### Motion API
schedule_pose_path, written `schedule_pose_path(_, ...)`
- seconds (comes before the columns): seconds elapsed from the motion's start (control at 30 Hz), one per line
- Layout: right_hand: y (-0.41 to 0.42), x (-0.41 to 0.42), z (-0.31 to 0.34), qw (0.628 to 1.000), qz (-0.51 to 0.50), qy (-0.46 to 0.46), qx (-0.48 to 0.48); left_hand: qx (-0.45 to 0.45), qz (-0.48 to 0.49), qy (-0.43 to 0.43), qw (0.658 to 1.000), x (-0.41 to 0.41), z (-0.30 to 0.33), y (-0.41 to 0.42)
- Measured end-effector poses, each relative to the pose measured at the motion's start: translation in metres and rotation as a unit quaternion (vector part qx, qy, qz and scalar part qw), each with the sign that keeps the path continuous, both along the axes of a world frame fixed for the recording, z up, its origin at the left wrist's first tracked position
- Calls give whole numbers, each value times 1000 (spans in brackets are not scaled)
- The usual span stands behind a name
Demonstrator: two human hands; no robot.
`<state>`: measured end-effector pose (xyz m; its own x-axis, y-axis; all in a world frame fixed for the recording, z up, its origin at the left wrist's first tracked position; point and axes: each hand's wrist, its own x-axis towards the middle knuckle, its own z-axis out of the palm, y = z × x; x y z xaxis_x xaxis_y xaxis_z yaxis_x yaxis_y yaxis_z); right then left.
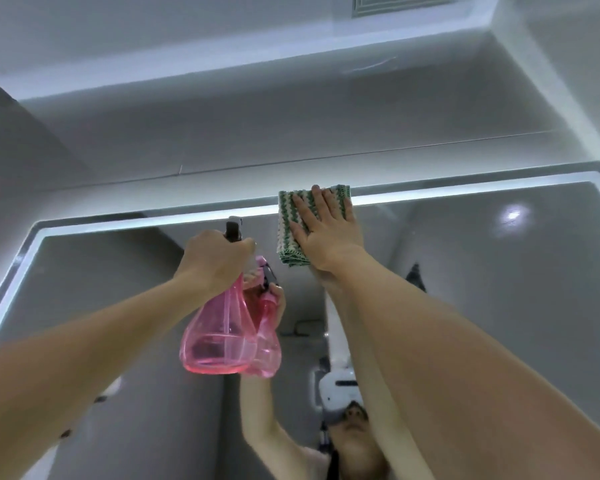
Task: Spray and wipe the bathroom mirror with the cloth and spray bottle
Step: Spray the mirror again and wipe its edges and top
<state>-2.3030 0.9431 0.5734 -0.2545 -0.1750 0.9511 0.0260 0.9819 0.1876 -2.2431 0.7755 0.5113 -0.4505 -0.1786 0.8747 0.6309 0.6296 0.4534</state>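
I see two bare, sleeveless forearms; at five o'clock the mirror reflects a white headset over the eyes.

Mirror: wall-mounted, rounded corners, lit strip along its edge. Cloth: green-and-white striped, folded, lying flat against the mirror's top edge. Spray bottle: translucent pink, dark nozzle, held upright just before the glass, left of the cloth.
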Motion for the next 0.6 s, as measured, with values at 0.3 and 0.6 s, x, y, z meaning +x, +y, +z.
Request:
schedule_pose_path(0.3, 6, -1, 5, 1000, -9, -3, 11, -1, -22, -4, 1000, -1, -2, 27)
schedule_pose_path(0.6, 66, 16, 5, 999, -17, 2, -37, -28, -50, 10, 998, 5, -6, 69)
